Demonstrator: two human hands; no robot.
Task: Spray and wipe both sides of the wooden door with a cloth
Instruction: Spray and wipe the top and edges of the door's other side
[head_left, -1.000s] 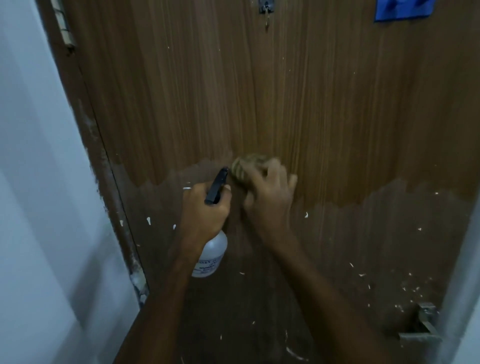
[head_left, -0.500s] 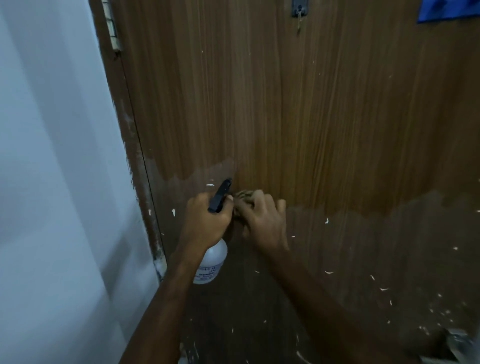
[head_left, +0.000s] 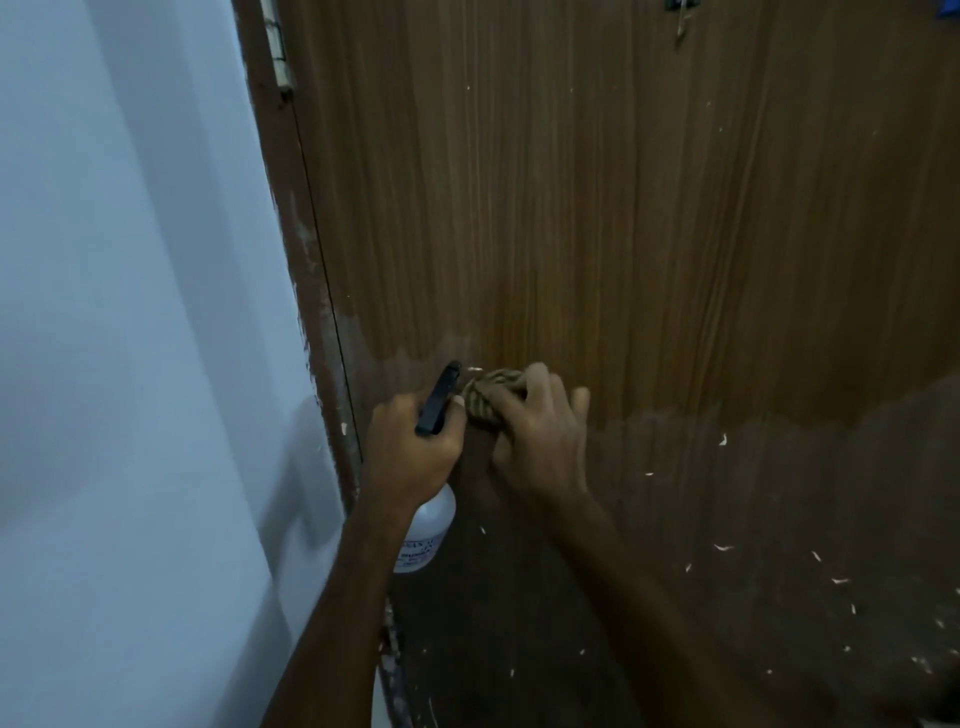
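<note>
— Where do we have the cloth (head_left: 488, 399) just now?

— Bunched into a wad under our right hand (head_left: 540, 441), pressed flat to the door (head_left: 623, 208) at about the line where the darker lower part meets the lighter upper wood. The fingers curl over it, so the wad stays put while the palm pushes it on the wood.

— And the bottle (head_left: 423, 535)?

— In our left hand (head_left: 413, 447), just left of the cloth, the two hands almost touching. The fingers are wrapped round the neck, the black nozzle (head_left: 439, 397) sticks up past the knuckles toward the door, and the white body hangs below the wrist. We judge it is kept close so that we can wet the next patch without reaching away.

— Why this spot?

— It lies near the hinge (head_left: 278, 49) side, by the frame (head_left: 306, 291) and the pale wall (head_left: 130, 312) on the left. Small white flecks (head_left: 722, 440) dot the dark lower panel to the right, so that area likely still wants wiping.

— How far along are we?

— Only this face is in view; the other side we cannot judge from here. We think we are midway through this one.
</note>
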